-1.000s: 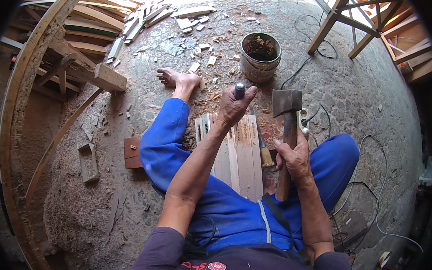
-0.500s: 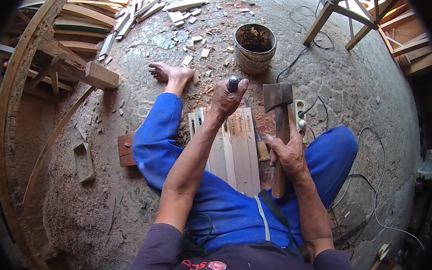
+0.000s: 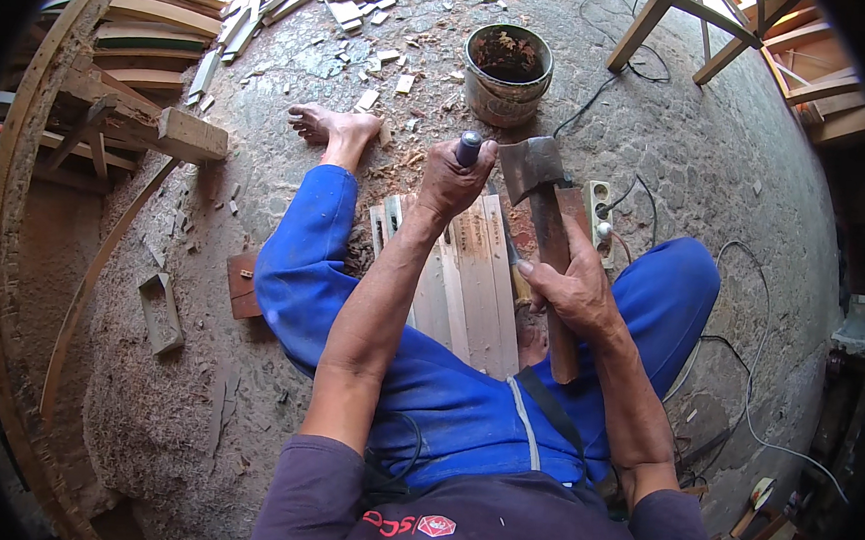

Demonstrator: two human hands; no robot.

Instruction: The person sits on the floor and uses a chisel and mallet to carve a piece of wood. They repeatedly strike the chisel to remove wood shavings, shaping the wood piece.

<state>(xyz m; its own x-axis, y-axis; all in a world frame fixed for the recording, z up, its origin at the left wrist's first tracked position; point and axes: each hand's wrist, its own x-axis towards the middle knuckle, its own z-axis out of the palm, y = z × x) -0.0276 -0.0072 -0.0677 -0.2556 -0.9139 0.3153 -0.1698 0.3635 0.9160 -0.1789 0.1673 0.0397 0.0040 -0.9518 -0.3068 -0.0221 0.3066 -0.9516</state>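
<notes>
My left hand (image 3: 449, 183) is closed round the dark handle of an upright chisel (image 3: 468, 149), its metal-capped end on top. My right hand (image 3: 576, 290) grips a wooden-handled tool with a steel axe-like head (image 3: 528, 164), which is just right of the chisel's top. Both hands are over pale wooden boards (image 3: 474, 323) lying between my legs, some with dark slots in them. A blade with a light wooden handle (image 3: 523, 291) lies at their right side, partly hidden. The chisel's lower end is hidden by my hand and arm.
A dirty bucket (image 3: 505, 99) stands ahead, beside wood chips. A power strip (image 3: 600, 210) with cables is at right. Curved timbers (image 3: 37, 112) line the left side, near a small trough (image 3: 162, 311). Offcuts (image 3: 356, 6) lie ahead; wooden trestle legs (image 3: 638, 34) stand upper right.
The steel head in my right hand has tilted leftward, closer to the chisel's top. Both hands sit higher in the picture, as the whole scene has shifted slightly up and left.
</notes>
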